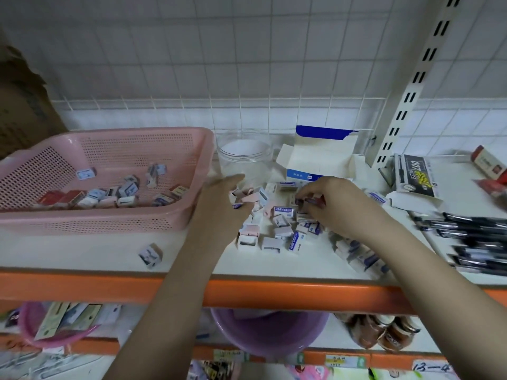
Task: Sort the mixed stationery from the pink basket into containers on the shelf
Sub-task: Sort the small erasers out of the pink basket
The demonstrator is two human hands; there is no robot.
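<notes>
Nearest, one small sleeved eraser (150,255) lies alone by the orange-edged white shelf (82,253) lip. Past it, both hands work the loose pile of paper-sleeved erasers (277,223) between them: the left hand (219,204) curls over a few small pieces at the pile's left edge, the right hand (333,204) pinches one dark-printed eraser. Directly beyond the pile stands the clear round plastic jar (245,157), open-mouthed, nearer the left hand; the open white-and-blue cardboard box (318,163) sits behind the right. Leftward, the pink perforated plastic basket (109,220) holds more boxy erasers.
</notes>
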